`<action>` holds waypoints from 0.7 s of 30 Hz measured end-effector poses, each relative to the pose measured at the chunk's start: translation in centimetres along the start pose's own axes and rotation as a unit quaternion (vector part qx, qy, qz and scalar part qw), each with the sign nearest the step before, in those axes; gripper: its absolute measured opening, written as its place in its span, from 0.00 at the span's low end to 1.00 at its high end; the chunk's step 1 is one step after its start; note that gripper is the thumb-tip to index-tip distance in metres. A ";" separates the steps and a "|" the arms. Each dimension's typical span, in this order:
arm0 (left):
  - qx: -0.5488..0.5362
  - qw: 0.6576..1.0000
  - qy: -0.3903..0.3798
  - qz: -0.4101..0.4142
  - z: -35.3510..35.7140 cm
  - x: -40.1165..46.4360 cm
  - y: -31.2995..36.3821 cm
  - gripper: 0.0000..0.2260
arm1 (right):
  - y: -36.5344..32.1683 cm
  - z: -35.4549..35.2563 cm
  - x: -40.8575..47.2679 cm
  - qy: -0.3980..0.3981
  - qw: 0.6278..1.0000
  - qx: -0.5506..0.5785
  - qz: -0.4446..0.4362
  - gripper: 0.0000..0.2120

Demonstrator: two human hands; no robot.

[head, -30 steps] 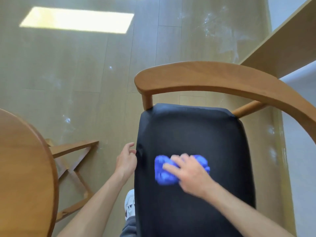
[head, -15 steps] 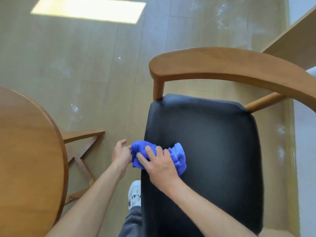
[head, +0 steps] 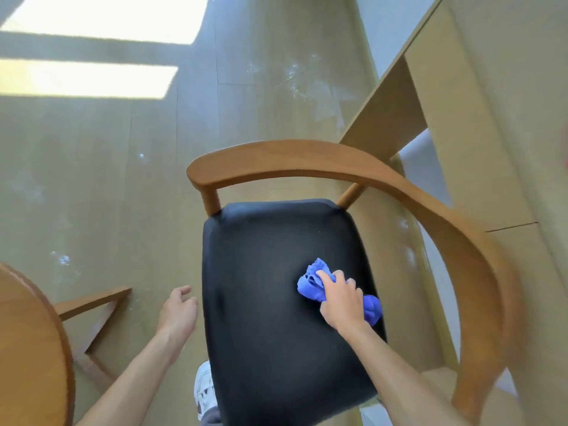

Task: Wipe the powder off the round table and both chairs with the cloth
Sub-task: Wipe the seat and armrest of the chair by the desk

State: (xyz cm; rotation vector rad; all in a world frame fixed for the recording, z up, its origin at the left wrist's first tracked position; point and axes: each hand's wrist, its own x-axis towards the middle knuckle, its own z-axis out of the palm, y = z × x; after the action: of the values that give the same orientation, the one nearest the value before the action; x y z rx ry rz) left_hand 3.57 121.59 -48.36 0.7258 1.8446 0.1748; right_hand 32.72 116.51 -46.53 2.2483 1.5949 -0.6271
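Observation:
A wooden chair with a curved backrest [head: 307, 161] and a black padded seat [head: 270, 287] stands right below me. My right hand [head: 341, 299] presses a crumpled blue cloth [head: 312, 282] onto the right side of the seat. My left hand [head: 178, 312] hovers just left of the seat's left edge, fingers apart, holding nothing. The round wooden table [head: 33, 348] shows only its edge at the lower left. No powder is visible on the seat.
White powder smears lie on the wood floor [head: 310, 84] behind the chair and near the table [head: 63, 259]. The table's crossed base [head: 92, 302] sticks out at left. A light wooden desk or cabinet [head: 479, 124] stands at right. My white shoe [head: 204, 388] is beside the seat.
My right hand slid the cloth from the seat's left edge across to its right side. My left hand let go of the seat edge and now hangs free.

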 end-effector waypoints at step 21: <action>0.150 0.970 -0.104 0.160 0.4 -26.8 1.1 0.14 | 4.3 -9.1 -27.7 0.089 0.847 0.520 0.070 0.25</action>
State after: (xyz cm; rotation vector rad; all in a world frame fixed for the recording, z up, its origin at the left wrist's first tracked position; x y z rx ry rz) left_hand 10.26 107.52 -26.55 1.2079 1.5608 0.0232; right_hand 30.46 97.24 -24.42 3.1937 1.2559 -1.5659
